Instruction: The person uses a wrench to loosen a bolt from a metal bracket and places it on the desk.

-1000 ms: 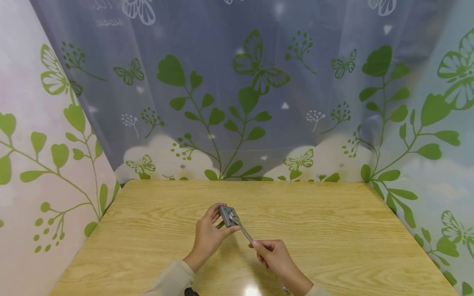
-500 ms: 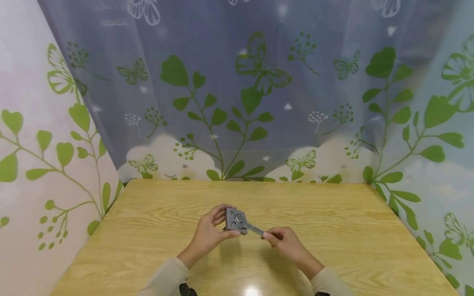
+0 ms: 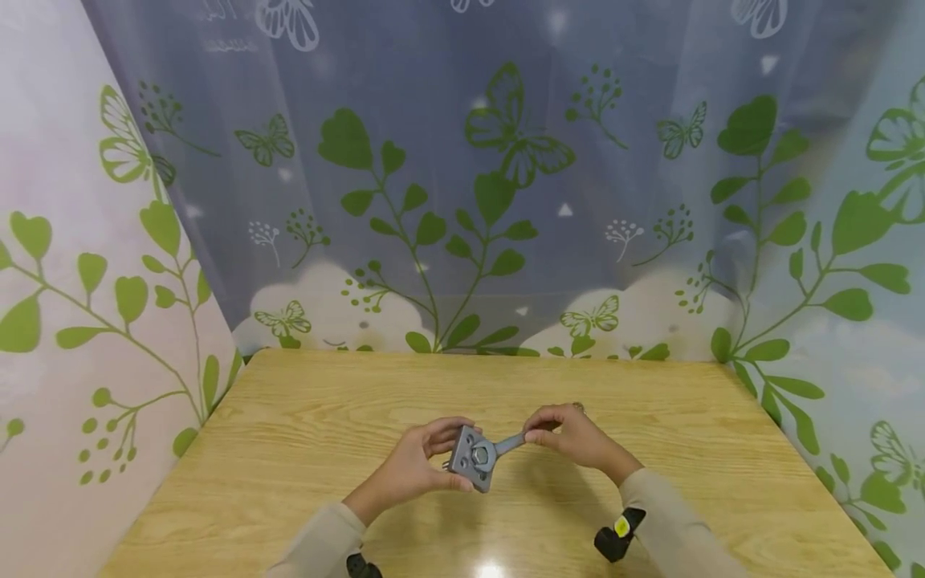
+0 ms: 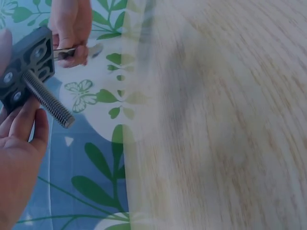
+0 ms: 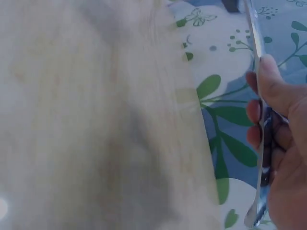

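Above the counter (image 3: 325, 417), the left hand (image 3: 415, 470) pinches the plate (image 3: 470, 474) by its edges; the right hand (image 3: 574, 437) curls round the wrench (image 3: 510, 443), whose long axis runs two to eight o'clock, head at the bolt (image 3: 480, 456). In the left-wrist view, the bolt points toward five.

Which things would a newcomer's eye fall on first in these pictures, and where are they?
Likely the leafy blue curtain first, filling the background behind the wooden table. Then the grey plate in the left hand, above the table, with a wrench running from the right hand to its bolt.
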### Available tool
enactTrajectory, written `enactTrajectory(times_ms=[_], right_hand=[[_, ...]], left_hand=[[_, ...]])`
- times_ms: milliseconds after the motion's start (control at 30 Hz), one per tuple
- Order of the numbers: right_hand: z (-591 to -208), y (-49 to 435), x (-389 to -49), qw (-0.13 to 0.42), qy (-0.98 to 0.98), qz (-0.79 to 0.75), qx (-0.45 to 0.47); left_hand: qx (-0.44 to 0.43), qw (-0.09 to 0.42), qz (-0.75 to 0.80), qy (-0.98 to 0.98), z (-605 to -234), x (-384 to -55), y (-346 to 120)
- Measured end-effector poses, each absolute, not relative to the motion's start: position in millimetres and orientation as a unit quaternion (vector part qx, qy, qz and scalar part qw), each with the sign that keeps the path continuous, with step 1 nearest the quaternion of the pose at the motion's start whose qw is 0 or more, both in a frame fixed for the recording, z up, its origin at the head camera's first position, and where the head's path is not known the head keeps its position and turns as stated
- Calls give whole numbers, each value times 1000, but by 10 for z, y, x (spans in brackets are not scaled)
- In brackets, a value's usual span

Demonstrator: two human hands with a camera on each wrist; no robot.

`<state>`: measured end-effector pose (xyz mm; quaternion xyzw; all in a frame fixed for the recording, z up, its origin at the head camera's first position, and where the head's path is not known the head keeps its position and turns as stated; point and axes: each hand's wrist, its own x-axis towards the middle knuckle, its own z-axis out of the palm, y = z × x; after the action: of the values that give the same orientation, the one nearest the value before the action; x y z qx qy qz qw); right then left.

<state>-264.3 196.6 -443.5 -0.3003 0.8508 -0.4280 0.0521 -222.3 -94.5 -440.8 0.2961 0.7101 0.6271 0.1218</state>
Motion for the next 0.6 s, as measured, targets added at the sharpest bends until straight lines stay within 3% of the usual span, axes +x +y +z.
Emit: enactTrajectory(times_ms=[333,600], right_hand=[[-4249,1919,-2841,37,858,-344,-379],[-4207,1935,-2779,57,861,-353,-361]], left_hand=[[318,192,608,701,-4433,-2216,-954],[336,192,609,692,-4432,-2217,-929]])
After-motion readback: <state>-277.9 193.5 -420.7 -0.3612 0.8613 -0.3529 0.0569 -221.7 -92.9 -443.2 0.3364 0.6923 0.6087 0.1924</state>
